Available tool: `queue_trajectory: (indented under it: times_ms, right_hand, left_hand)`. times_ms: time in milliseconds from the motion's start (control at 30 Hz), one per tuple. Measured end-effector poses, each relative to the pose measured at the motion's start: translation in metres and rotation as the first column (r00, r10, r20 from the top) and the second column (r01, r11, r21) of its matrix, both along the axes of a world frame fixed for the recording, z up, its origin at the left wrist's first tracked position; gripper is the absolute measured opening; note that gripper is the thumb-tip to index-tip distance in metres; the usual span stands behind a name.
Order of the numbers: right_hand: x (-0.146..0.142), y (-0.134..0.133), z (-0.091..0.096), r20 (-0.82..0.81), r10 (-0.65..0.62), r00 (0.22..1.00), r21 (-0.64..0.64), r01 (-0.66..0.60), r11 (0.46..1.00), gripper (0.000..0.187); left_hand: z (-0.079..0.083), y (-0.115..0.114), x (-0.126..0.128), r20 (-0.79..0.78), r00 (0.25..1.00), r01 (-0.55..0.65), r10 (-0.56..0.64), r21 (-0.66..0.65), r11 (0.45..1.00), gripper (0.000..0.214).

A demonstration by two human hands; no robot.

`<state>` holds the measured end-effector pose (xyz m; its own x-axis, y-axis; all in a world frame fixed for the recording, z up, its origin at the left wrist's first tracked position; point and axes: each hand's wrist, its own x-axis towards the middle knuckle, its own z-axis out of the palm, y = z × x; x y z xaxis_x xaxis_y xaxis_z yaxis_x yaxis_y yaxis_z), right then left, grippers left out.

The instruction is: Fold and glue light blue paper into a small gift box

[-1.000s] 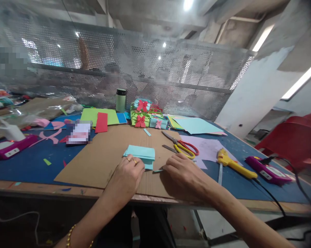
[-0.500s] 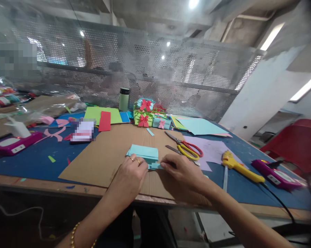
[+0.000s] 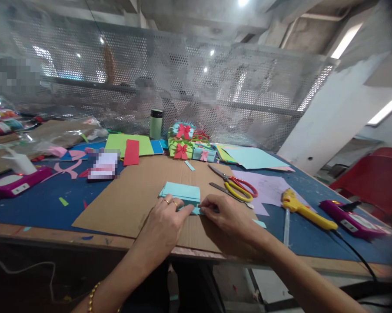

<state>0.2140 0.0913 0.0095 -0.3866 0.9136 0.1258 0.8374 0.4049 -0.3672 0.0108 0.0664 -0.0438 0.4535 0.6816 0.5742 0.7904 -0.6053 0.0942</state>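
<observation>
A folded piece of light-blue paper [image 3: 181, 191] lies on a brown cardboard sheet [image 3: 114, 208] in front of me. My left hand [image 3: 166, 219] grips its near left side, fingers on top and the thumb reaching right along the near flap. Thumb and fingertips of my right hand [image 3: 224, 213] are pinched together at the flap's right end. My fingers cover much of that near edge. Right of the paper lie scissors [image 3: 237, 189] with one red and one yellow handle, beside a flat metal blade [image 3: 218, 188].
Small paper boxes with bows [image 3: 182, 150] are stacked at the back, near a green bottle [image 3: 156, 124]. A yellow glue gun [image 3: 308, 213] and a purple power strip [image 3: 349, 219] lie right. Coloured sheets [image 3: 254, 157], a phone-like object [image 3: 104, 165] and another power strip [image 3: 18, 182] surround the cardboard.
My left thumb has stretched right onto the near flap. My right fingertips have shifted slightly left, closer to the left thumb. The paper stays in place.
</observation>
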Motion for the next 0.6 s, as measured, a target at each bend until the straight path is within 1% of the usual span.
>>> queue_trajectory:
  times_ms: [100, 200, 333, 467, 600]
  right_hand:
    - [0.001, 0.0011, -0.0035, -0.023, 0.009, 1.0, 0.013, -0.009, 1.0, 0.012]
    - [0.0011, 0.0015, -0.0057, -0.033, -0.012, 0.999, 0.033, 0.013, 0.999, 0.01]
    - [-0.0014, -0.0016, -0.0019, -0.012, -0.029, 1.0, 0.052, 0.03, 0.998, 0.01]
    - [-0.0037, -0.0046, 0.0034, 0.013, -0.037, 0.999, 0.037, 0.036, 0.999, 0.012]
    - [-0.003, -0.0039, 0.0022, 0.013, -0.033, 0.999, 0.029, 0.033, 0.999, 0.011]
  left_hand:
    - [-0.0005, 0.0004, -0.0005, -0.034, 0.999, -0.012, 0.012, 0.012, 1.0, 0.038]
    - [-0.0009, 0.0007, -0.0001, -0.049, 0.999, -0.017, 0.018, 0.026, 1.0, 0.037]
    - [-0.0018, 0.001, 0.0007, -0.028, 0.999, -0.022, 0.023, 0.038, 0.999, 0.034]
    - [-0.0011, 0.0007, 0.0005, -0.026, 0.999, -0.017, 0.018, 0.02, 1.0, 0.032]
    - [0.0013, 0.0003, 0.0004, -0.043, 0.999, -0.018, 0.019, 0.011, 1.0, 0.033]
